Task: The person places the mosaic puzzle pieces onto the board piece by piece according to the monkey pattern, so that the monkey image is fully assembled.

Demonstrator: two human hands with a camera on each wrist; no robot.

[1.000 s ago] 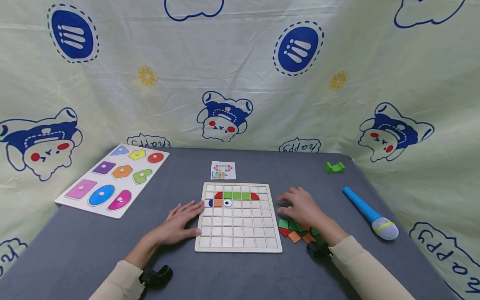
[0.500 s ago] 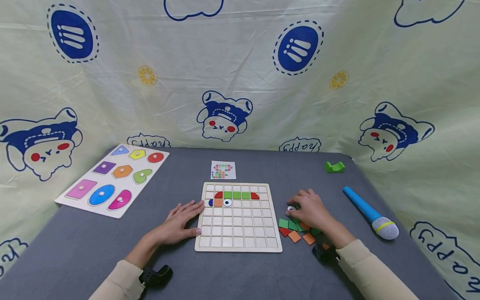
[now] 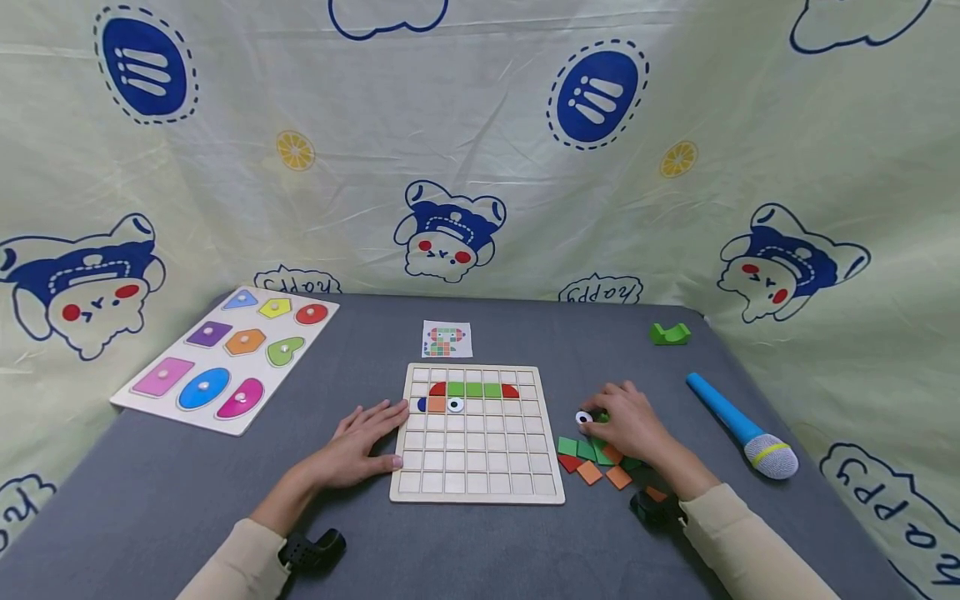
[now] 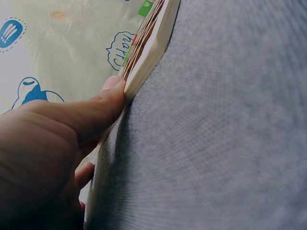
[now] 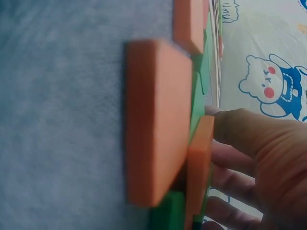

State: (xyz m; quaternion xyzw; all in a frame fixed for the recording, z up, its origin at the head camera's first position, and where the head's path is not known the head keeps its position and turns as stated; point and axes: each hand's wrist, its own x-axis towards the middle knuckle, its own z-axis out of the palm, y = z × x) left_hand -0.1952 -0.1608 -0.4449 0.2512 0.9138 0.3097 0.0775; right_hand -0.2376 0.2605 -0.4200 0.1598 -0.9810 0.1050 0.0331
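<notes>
A wooden grid board (image 3: 477, 462) lies on the table, with several coloured tiles in its upper two rows, among them a white eye tile (image 3: 455, 405). My left hand (image 3: 352, 448) rests at the board's left edge with fingers spread; in the left wrist view its thumb (image 4: 110, 91) touches the board's side. Right of the board, my right hand (image 3: 626, 421) has thumb and forefinger at a second eye tile (image 3: 583, 417), pinching it at its edge. Below the hand lies a pile of green, red and orange tiles (image 3: 589, 473). In the right wrist view, an orange tile (image 5: 158, 124) looms close.
A small pattern card (image 3: 447, 340) lies beyond the board. At left is a white shape board (image 3: 225, 362) with coloured pieces. To the right are a blue toy microphone (image 3: 738, 425) and a green curved block (image 3: 669, 335). A printed cloth (image 3: 480, 150) hangs behind the table.
My right hand has moved right, away from the board's edge, and the second eye tile has come into view at its fingertips. The left hand has stayed in place.
</notes>
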